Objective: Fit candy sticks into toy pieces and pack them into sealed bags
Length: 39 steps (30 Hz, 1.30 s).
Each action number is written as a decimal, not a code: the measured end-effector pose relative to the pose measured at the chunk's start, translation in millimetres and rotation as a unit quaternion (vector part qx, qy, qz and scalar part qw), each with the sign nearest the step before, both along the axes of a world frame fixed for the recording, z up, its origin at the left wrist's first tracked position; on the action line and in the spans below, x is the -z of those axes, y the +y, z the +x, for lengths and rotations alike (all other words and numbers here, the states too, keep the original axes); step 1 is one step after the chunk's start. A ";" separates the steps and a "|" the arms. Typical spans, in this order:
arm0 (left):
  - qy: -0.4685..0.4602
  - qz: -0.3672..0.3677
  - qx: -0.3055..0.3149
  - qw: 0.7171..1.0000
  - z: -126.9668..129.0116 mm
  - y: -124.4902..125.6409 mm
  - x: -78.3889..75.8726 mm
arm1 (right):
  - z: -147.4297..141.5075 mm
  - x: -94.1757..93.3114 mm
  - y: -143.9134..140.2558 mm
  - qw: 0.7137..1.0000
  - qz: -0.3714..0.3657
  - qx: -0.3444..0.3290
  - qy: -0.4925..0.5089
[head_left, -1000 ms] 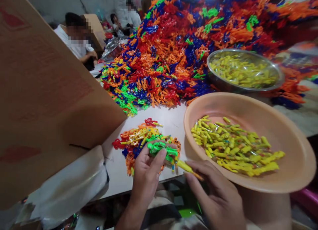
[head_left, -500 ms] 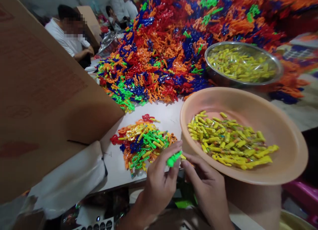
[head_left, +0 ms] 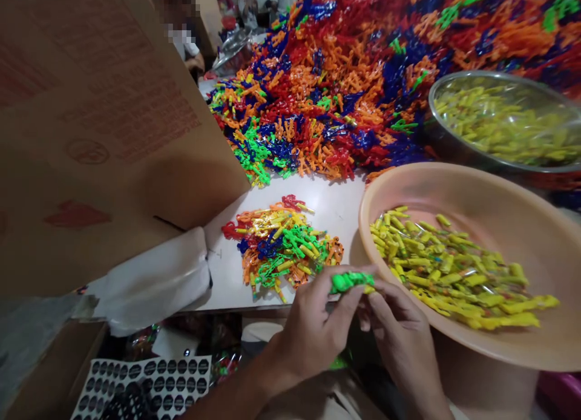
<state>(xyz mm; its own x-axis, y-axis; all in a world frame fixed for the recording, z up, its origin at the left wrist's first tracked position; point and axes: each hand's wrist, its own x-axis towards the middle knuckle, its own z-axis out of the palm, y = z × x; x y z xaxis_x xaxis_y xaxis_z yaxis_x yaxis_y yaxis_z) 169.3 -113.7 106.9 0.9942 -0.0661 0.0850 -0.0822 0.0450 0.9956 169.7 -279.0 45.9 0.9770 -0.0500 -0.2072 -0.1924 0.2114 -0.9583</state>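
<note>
My left hand [head_left: 313, 329] pinches a green plastic piece [head_left: 350, 281] at the table's near edge. My right hand [head_left: 402, 335] meets it from the right, its fingertips closed on the same piece's end; a yellow tip just shows there. Directly ahead of my hands lies a small pile of assembled coloured pieces [head_left: 284, 244] on the white tabletop [head_left: 336, 205]. A peach plastic basin [head_left: 499, 208] holding several yellow parts [head_left: 449, 269] stands just right of my hands.
A huge heap of red, orange, blue and green plastic pieces [head_left: 363, 75] covers the far table. A steel bowl of yellow parts [head_left: 503, 120] sits behind the basin. A large cardboard box [head_left: 91, 135] stands at left, with a sticker sheet [head_left: 145, 380] below. Another person [head_left: 181, 26] sits beyond it.
The green piece left the small pile and came toward the table's near edge between both hands. The long yellow part in my right hand is now mostly hidden. The view shifted left and down.
</note>
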 end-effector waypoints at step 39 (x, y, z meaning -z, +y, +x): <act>0.117 -0.095 -0.064 0.987 -4.0 21.1 27.2 | -3.1 -12.8 23.6 0.997 -0.028 -0.073 0.016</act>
